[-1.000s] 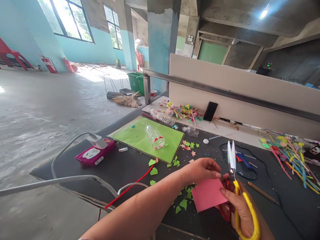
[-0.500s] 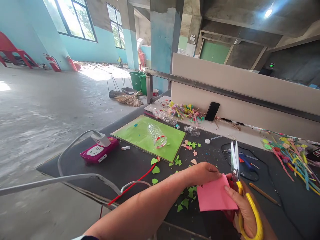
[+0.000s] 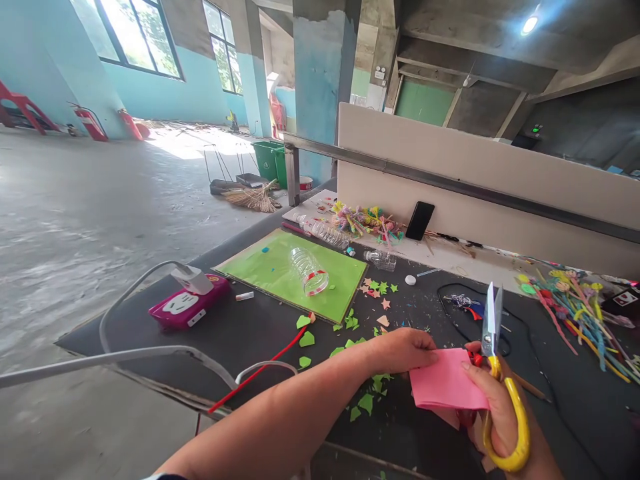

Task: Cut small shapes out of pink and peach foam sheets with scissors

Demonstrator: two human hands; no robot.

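Two hands held one pink paper [image 3: 447, 387] just over the table [image 3: 240, 333], nearer the person than the green sheet [image 3: 273, 270]. The grip of the left hand [image 3: 400, 350] pinched the paper's edge toward that sheet; the grip of the right hand [image 3: 495, 410] clasped the far edge plus upright scissors [image 3: 491, 327].

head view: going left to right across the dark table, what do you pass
magenta power strip → clear plastic bottle on the green sheet → left hand → pink paper it holds → scissors in the right hand → heap of colourful craft sticks
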